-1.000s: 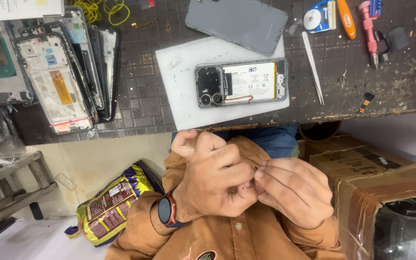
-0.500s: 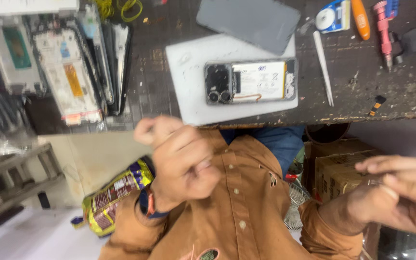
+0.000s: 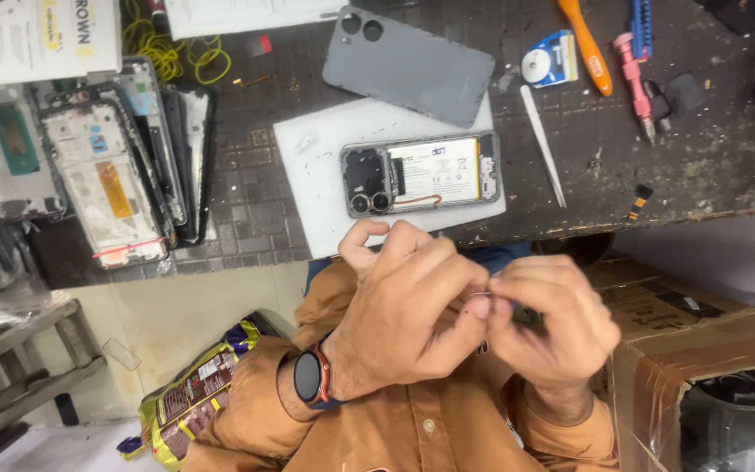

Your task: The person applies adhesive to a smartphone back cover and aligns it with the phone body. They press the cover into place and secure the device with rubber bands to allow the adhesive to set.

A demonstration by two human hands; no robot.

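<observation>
Left hand [image 3: 412, 315] and right hand [image 3: 552, 319] pinch a tiny part [image 3: 481, 295] together below the opened phone [image 3: 421, 175]; best kept steady, fingertips close.

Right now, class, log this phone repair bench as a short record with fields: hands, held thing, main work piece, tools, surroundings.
left hand: left hand with a wristwatch, fingertips pinching with the other
right hand: right hand, fingertips meet the left
held thing: small metal part, too small to tell
work piece: opened phone on a white mat
back cover: grey cover beside the mat
tools: white tweezers, orange screwdriver
surroundings: spare phone frames on one side, cardboard box
</observation>
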